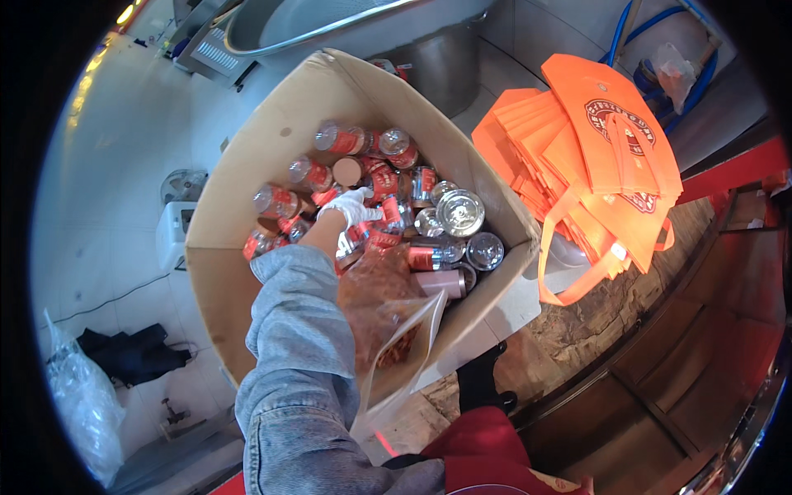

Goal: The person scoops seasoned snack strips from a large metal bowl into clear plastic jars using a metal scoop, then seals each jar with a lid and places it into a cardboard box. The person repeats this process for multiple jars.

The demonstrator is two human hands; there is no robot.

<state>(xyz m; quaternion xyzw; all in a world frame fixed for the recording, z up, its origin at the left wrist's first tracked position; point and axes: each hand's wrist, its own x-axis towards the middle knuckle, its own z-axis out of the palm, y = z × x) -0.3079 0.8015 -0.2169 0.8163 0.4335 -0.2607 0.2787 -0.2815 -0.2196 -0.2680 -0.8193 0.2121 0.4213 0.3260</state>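
My left hand (351, 209), in a white glove, reaches into a large cardboard box (260, 179). Its fingers are among clear plastic jars with red labels, close to a jar (391, 213); whether they grip it is hidden. Jars lie at many angles, such as one on its side (275, 201) and a clear-bottomed one (460, 213) at the right. Below the hand, a clear plastic bag (380, 297) with reddish-brown contents rests against the jars, its top edge gaping towards me. A denim sleeve covers my left forearm. My right hand is out of view.
Orange carrying bags (594, 167) are stacked right of the box. A metal vessel (445, 68) stands behind it. On the left are a small fan (184, 185), a black cloth (133, 356) and a clear plastic sack (83, 408). Brown wooden shelving (643, 383) curves along the lower right.
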